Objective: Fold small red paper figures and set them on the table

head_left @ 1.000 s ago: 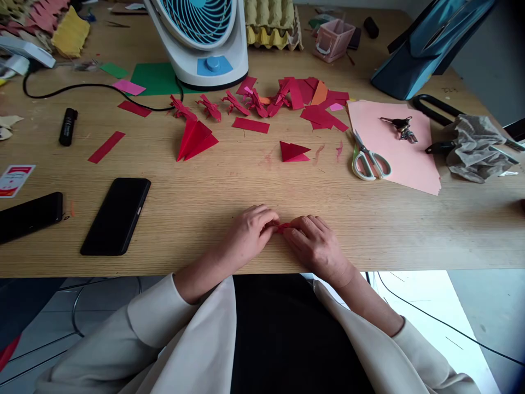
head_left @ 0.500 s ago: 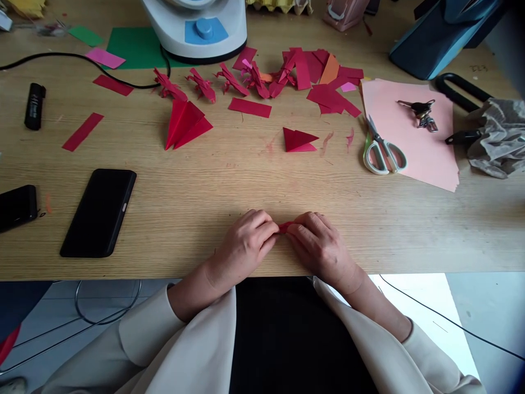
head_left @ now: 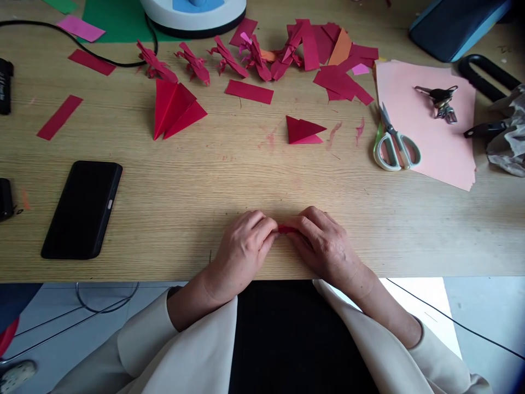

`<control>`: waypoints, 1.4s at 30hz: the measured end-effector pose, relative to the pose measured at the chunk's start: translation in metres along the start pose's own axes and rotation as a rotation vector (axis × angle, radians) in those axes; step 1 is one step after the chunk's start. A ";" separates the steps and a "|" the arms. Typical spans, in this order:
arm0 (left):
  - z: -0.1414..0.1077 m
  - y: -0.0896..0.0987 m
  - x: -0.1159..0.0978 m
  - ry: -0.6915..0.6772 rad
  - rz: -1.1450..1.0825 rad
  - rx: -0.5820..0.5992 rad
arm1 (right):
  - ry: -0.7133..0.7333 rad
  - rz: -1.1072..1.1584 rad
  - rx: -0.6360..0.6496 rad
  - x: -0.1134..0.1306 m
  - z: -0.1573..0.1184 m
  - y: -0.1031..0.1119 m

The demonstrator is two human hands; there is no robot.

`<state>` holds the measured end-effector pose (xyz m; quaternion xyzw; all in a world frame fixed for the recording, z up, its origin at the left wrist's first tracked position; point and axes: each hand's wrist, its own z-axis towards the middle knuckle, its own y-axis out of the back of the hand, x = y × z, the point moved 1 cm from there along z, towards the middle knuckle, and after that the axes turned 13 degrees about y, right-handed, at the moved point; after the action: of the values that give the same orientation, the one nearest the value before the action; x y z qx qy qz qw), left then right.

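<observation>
Near the table's front edge, a small folded piece of red paper (head_left: pixel 286 229) is pinched between my two hands. My left hand (head_left: pixel 246 246) has its fingers closed on the left end, and my right hand (head_left: pixel 326 241) grips the right end. Most of the paper is hidden by the fingers, so its full shape cannot be made out. Farther back lie a large folded red paper piece (head_left: pixel 177 109) and a smaller folded red triangle (head_left: pixel 304 130). Behind them stands a row of folded red paper figures (head_left: pixel 227 59).
Scissors (head_left: pixel 394 146) rest partly on a stack of pink paper (head_left: pixel 441 148), with metal clips (head_left: pixel 439 101) on it. A black phone (head_left: pixel 82 210) lies at left. Red paper strips (head_left: pixel 249 92) are scattered about. A white machine (head_left: pixel 194 16) stands at the back, its black cable (head_left: pixel 82 41) running left.
The camera view has tilted down and come slightly closer, so the things on the table sit higher and wider apart. Both hands still hold the red paper, with the right fingers slightly shifted.
</observation>
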<state>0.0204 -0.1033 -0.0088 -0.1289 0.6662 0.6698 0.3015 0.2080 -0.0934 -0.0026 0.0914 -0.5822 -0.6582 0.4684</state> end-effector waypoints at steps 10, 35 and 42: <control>-0.001 0.001 0.001 0.023 -0.021 0.007 | -0.029 0.098 -0.020 -0.002 0.001 0.001; 0.000 0.006 0.000 0.039 0.007 0.033 | -0.142 0.178 0.142 -0.005 0.021 0.010; 0.003 0.007 -0.002 0.055 0.009 0.054 | -0.155 0.185 0.155 -0.005 0.025 0.011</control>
<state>0.0187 -0.1008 -0.0015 -0.1359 0.6926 0.6492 0.2835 0.2001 -0.0712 0.0123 0.0219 -0.6716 -0.5705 0.4723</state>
